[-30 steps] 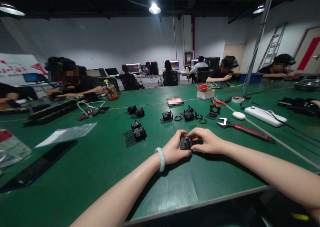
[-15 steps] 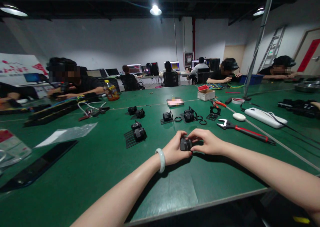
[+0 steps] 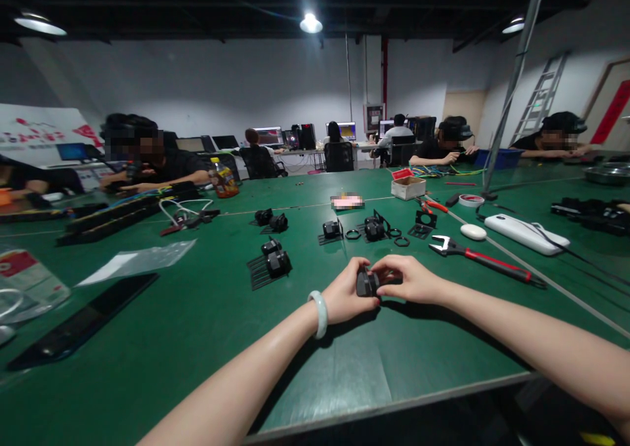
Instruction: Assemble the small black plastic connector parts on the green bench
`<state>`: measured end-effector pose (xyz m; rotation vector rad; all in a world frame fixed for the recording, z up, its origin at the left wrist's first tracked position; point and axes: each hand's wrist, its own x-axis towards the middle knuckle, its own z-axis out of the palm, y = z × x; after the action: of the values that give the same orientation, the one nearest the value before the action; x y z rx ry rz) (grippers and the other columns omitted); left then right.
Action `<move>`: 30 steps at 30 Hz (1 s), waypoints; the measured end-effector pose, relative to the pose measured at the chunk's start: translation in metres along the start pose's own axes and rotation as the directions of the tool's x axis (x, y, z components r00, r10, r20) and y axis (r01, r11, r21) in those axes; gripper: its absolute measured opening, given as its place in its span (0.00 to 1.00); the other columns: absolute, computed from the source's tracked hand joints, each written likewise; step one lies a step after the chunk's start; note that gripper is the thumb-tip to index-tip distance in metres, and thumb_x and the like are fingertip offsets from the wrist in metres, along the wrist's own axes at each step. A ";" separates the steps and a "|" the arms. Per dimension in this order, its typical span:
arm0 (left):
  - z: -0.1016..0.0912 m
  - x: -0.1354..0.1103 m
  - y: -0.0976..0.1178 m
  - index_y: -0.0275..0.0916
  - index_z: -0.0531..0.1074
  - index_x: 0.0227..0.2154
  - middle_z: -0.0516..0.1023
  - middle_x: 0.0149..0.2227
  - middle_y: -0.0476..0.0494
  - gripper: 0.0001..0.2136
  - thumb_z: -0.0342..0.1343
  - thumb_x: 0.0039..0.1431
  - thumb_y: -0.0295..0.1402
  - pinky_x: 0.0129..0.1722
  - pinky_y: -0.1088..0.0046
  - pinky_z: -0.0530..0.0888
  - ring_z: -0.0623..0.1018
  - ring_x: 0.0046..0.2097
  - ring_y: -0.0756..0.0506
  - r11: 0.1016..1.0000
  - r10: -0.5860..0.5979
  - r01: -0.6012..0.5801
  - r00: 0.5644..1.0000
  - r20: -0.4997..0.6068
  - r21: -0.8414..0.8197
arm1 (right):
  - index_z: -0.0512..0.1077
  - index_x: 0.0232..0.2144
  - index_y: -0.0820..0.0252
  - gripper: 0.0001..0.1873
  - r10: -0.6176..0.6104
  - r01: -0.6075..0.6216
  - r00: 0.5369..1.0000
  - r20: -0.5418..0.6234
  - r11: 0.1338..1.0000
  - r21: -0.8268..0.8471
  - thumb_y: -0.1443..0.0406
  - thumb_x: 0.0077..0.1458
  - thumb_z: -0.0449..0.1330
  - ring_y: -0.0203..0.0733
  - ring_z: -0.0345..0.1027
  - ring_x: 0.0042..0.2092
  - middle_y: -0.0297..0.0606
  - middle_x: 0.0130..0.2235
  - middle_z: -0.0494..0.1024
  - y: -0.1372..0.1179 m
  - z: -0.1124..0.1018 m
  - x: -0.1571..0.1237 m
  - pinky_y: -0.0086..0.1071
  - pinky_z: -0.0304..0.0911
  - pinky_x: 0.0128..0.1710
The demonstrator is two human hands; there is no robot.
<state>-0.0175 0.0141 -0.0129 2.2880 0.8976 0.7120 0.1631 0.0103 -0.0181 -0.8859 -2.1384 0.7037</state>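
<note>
My left hand (image 3: pixel 347 291), with a pale green bangle on its wrist, grips a black hexagonal plastic fitting (image 3: pixel 365 283) just above the table. On the fitting's right side, the fingers and thumb of my right hand (image 3: pixel 405 279) are closed around its end; the curled fingers partly hide it. Similar black fittings with comb-like plates (image 3: pixel 275 264) stand to the left. Beyond my hands are another fitting on a plate (image 3: pixel 331 230), a larger cluster of fittings (image 3: pixel 374 227) and loose black rings (image 3: pixel 402 241). A black square plate with a round hole (image 3: pixel 425 220) lies to the right.
An adjustable wrench (image 3: pixel 485 262) with red and black handle lies right, near a white oval object (image 3: pixel 473 232) and a white power bank (image 3: pixel 526 233). Left are a dark phone (image 3: pixel 83 321) and a plastic bag (image 3: pixel 140 261). A metal pole (image 3: pixel 512 85) rises at right. Co-workers sit across the table.
The view has shifted slightly, so most things appear a little farther right. Both hands keep their hold on the fitting, with only a slight shift of the right fingers.
</note>
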 end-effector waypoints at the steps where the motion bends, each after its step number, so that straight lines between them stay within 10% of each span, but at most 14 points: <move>1: 0.000 0.000 0.000 0.37 0.52 0.41 0.62 0.35 0.49 0.24 0.54 0.39 0.29 0.34 0.74 0.65 0.65 0.35 0.50 1.000 -0.001 0.001 1.000 0.001 -0.001 | 0.66 0.36 0.62 0.17 0.003 -0.003 1.000 0.002 1.000 -0.006 0.67 0.39 0.59 0.36 0.65 0.34 0.37 0.34 0.70 0.001 0.000 0.000 0.29 0.61 0.35; 30: -0.002 0.002 0.004 0.37 0.54 0.39 0.60 0.34 0.49 0.22 0.54 0.38 0.29 0.32 0.75 0.65 0.63 0.33 0.50 0.999 -0.006 0.007 1.000 -0.018 0.034 | 0.63 0.33 0.62 0.11 0.159 -0.159 0.987 -0.015 0.987 -0.002 0.61 0.49 0.50 0.32 0.60 0.25 0.33 0.26 0.68 0.000 0.006 0.003 0.24 0.54 0.24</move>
<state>-0.0157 0.0133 -0.0085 2.3110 0.9320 0.7206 0.1572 0.0108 -0.0202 -1.0689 -2.0722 0.7713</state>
